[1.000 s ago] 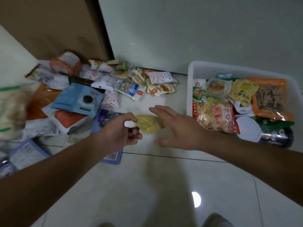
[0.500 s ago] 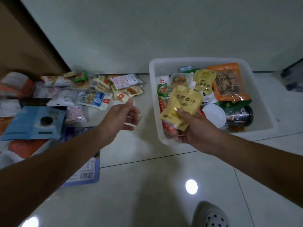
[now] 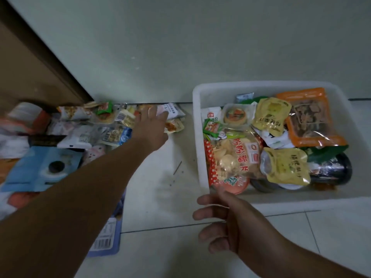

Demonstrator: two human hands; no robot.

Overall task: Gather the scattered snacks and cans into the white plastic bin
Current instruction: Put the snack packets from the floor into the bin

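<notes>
The left hand (image 3: pixel 152 125), fingers straight and gripping nothing, is outstretched over the scattered snacks (image 3: pixel 118 135) at the wall's foot. The right hand (image 3: pixel 224 219) hangs loose and empty just off the near-left corner of the white bin (image 3: pixel 198 141). Bare floor (image 3: pixel 170 177) separates pile from bin.

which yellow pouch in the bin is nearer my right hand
The front yellow pouch, beside the red chip bag; the rear yellow pouch sits farther from the right hand.

L hand (image 3: pixel 153 127) open at floor snacks (image 3: pixel 114 134); R hand (image 3: pixel 226 223) empty nr white bin (image 3: pixel 218 95).
</notes>
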